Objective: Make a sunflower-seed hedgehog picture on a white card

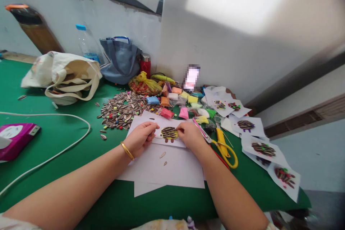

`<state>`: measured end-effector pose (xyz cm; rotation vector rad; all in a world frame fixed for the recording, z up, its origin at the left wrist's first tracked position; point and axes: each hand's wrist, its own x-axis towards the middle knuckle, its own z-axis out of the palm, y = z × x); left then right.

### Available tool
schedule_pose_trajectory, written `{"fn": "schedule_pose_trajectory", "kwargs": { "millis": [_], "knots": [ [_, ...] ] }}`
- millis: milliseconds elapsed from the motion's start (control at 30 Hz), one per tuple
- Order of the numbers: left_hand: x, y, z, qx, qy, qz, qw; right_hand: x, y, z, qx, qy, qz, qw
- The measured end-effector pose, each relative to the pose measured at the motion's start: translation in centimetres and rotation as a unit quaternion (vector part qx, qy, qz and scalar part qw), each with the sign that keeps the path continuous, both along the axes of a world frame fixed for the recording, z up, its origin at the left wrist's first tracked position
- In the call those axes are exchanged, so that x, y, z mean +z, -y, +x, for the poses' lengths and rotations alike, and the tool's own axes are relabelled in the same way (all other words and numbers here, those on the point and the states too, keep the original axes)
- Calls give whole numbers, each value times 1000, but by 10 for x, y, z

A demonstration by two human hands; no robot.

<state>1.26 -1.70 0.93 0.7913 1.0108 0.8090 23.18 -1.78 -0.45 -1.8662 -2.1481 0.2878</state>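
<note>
A small white card [153, 116] lies on several white paper sheets [178, 167]. On it is a hedgehog figure [169, 133] of yellow clay, set with dark striped sunflower seeds, with brown feet and a pale snout. Left of the figure, my left hand [142, 137] is closed, thumb and index finger pressed together; anything in them is too small to make out. My right hand [190, 134] pinches at the figure's right edge, its fingertips hiding what they hold or press. Two loose seeds [162, 155] rest on the sheets below.
A sunflower seed pile [125, 109] spreads behind the card, beside coloured clay packets [184, 113]. Yellow-handled scissors [234, 156] and a yellow cutter [221, 142] lie near my right wrist. Finished seed cards [265, 149] line the right edge. Bags [118, 61], a phone [192, 77] and a white cable [61, 147] surround them.
</note>
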Motion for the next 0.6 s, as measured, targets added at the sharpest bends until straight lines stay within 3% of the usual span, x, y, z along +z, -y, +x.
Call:
{"fn": "schedule_pose_trajectory", "kwargs": {
  "millis": [367,500,600],
  "knots": [
    [0,0,-1,15,33,-19,999,9,8,4,-29,-27,44,998],
    [0,-2,-3,33,124,-73,989,12,10,5,-22,-61,108,992],
    [7,-1,-5,34,228,-153,961,14,15,0,4,-90,172,981]
  ]
}}
